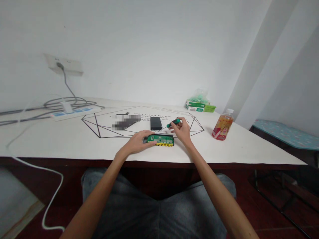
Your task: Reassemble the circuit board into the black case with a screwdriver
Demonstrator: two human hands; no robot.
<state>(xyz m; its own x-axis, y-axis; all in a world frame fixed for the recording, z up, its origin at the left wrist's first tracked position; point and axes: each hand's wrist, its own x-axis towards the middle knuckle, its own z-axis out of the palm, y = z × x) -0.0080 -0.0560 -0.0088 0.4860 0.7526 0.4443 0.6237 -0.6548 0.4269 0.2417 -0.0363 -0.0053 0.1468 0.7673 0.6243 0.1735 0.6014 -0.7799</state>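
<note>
A green circuit board (161, 139) with a row of yellow ports along its front edge lies on the white table (74, 142). My left hand (138, 141) rests on the board's left end, fingers laid over it and holding it down. My right hand (181, 130) is closed around a small green-handled screwdriver (173, 123), whose tip points down toward the board's far right corner. A black rectangular cover (156, 123) lies just behind the board.
A white power strip (74, 113) with grey cables sits at the back left, plugged into a wall socket (63, 64). A bottle of amber drink (222, 125) stands at the right. Green and white boxes (199, 105) lie at the back. A blurred dark object (126, 123) lies left of the cover.
</note>
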